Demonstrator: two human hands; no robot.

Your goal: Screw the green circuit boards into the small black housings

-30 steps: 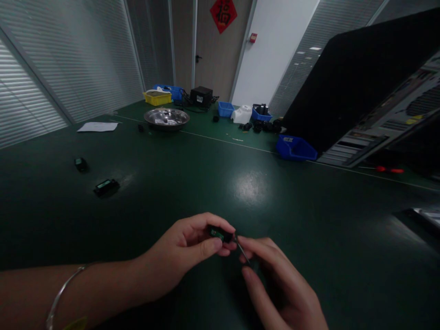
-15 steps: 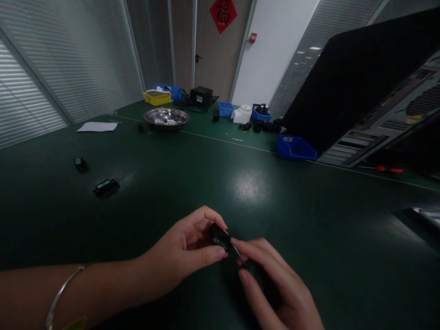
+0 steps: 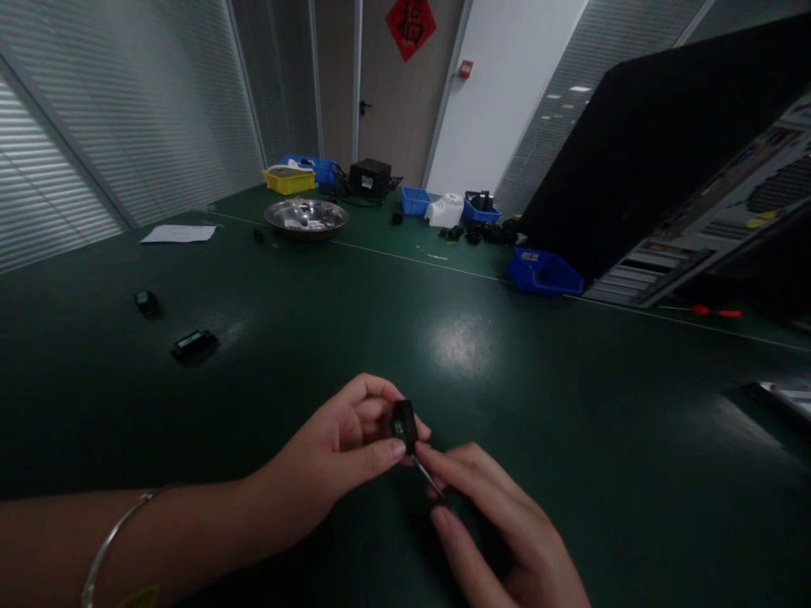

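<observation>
Near the bottom centre, my left hand [image 3: 348, 443] is closed on a small black part [image 3: 404, 425] with a green area on its side, gripped between thumb and fingers. My right hand [image 3: 500, 523] pinches a thin metal-shafted tool [image 3: 429, 475]; the shaft's tip touches or nearly touches the lower end of the part. The tool's handle is mostly hidden by the fingers and shadow. Two more small black parts, a longer one [image 3: 193, 344] and a shorter one [image 3: 147, 303], lie on the green table [image 3: 317, 321] to the left.
A metal bowl [image 3: 307, 221], yellow bin [image 3: 290, 179], white paper [image 3: 179, 234] and black box [image 3: 372, 177] lie toward the back. A blue bin [image 3: 545, 272] stands beside a large computer case [image 3: 659, 143] at right. A red-handled tool [image 3: 715, 312] lies by the case.
The black part has turned more upright in my left hand and shifted slightly left. My right hand has moved slightly left with the tool.
</observation>
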